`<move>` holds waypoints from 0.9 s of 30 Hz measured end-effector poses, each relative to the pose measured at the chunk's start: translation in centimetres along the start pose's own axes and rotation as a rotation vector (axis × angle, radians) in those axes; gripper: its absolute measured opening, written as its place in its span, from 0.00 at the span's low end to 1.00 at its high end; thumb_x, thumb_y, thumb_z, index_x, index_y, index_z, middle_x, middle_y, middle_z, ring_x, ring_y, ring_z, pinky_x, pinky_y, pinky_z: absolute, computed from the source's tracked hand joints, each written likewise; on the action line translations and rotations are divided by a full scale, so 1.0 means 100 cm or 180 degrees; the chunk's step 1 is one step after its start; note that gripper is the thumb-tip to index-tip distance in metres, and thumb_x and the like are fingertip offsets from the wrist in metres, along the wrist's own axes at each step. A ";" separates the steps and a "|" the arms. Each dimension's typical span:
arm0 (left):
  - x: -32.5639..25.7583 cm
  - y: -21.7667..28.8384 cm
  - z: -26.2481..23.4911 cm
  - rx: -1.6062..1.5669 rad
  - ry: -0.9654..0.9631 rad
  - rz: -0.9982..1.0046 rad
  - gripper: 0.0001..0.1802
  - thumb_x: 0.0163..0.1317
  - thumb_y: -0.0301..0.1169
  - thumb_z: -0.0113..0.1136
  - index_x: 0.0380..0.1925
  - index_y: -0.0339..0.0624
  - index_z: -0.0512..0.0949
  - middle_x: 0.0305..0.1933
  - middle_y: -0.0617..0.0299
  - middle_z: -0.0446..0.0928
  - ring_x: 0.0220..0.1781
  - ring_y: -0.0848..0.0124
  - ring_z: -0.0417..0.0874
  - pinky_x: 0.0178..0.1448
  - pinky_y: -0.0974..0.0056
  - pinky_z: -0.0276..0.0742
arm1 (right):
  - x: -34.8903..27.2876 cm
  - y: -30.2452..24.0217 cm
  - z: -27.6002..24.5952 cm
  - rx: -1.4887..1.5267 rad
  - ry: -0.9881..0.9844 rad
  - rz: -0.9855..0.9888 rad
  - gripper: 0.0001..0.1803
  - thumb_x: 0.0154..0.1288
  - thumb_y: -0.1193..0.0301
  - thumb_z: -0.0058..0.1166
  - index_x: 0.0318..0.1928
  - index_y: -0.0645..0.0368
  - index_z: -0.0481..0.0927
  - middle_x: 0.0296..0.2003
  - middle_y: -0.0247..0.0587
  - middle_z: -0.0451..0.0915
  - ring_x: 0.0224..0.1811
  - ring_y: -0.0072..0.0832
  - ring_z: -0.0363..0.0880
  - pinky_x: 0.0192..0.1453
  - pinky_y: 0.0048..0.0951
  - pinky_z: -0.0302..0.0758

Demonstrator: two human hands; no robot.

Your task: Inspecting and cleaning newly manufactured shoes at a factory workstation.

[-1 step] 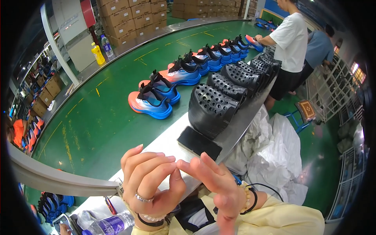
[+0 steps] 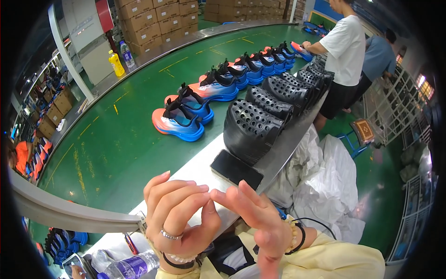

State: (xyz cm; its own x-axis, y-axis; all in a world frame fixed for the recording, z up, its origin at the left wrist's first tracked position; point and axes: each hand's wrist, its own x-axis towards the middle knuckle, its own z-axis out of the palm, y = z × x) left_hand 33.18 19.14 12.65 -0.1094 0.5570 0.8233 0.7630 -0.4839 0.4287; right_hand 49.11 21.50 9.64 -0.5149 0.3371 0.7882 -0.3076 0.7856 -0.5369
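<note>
Both of my hands are raised above the metal ledge of the bench, with their fingertips meeting or nearly meeting. My left hand (image 2: 179, 211), with a ring and a bracelet, has loosely curved fingers, and its thumb is close below the index fingertip. Facing it, my right hand (image 2: 260, 214) has its fingers stretched toward the left one. I see no object in either hand. Just beyond them a black phone (image 2: 236, 170) lies on the ledge. Behind the phone, a row of black perforated shoe-shaped pieces (image 2: 253, 125) runs into the distance. Blue-and-coral sneakers (image 2: 179, 124) stand alongside on the green belt.
A curved grey rail (image 2: 74, 209) crosses at the left. Near my left arm lies a bottle with a purple label (image 2: 132, 266). White sacking (image 2: 325, 181) heaps up at the right. A co-worker in a white shirt (image 2: 344, 49) handles a sneaker farther along the green belt (image 2: 125, 153).
</note>
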 end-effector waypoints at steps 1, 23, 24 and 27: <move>0.001 0.001 0.000 -0.0012 -0.0062 0.0000 0.16 0.40 0.20 0.66 0.32 0.50 0.80 0.33 0.67 0.82 0.37 0.66 0.83 0.57 0.53 0.72 | 0.000 0.000 -0.001 0.0000 0.0041 0.0031 0.49 0.65 0.29 0.21 0.77 0.44 0.41 0.67 0.85 0.45 0.67 0.72 0.58 0.77 0.54 0.33; 0.006 0.008 0.030 0.0432 -0.0112 0.0002 0.13 0.40 0.19 0.66 0.29 0.40 0.78 0.28 0.61 0.79 0.32 0.60 0.80 0.43 0.56 0.77 | 0.000 0.014 -0.020 -0.0023 0.0384 0.0271 0.46 0.64 0.32 0.38 0.75 0.44 0.52 0.67 0.76 0.55 0.70 0.65 0.58 0.74 0.53 0.51; 0.006 0.007 0.031 0.0445 -0.0110 -0.0001 0.13 0.40 0.19 0.66 0.29 0.40 0.78 0.28 0.61 0.79 0.32 0.60 0.80 0.43 0.56 0.77 | 0.000 0.016 -0.020 -0.0010 0.0381 0.0268 0.46 0.64 0.32 0.38 0.75 0.44 0.52 0.67 0.76 0.55 0.70 0.65 0.58 0.74 0.53 0.51; 0.010 0.010 0.036 0.0149 -0.0007 -0.0260 0.07 0.44 0.18 0.60 0.27 0.38 0.78 0.28 0.59 0.78 0.32 0.61 0.79 0.49 0.54 0.76 | -0.003 0.018 -0.027 0.0449 0.0542 0.0042 0.54 0.61 0.30 0.41 0.77 0.43 0.38 0.70 0.78 0.47 0.73 0.68 0.50 0.73 0.58 0.51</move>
State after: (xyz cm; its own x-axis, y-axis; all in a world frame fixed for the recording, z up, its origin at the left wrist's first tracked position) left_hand 36.11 21.66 12.56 -0.1711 0.5949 0.7854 0.7804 -0.4047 0.4766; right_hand 50.87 24.22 9.26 -0.3807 0.4390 0.8138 -0.4169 0.7041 -0.5748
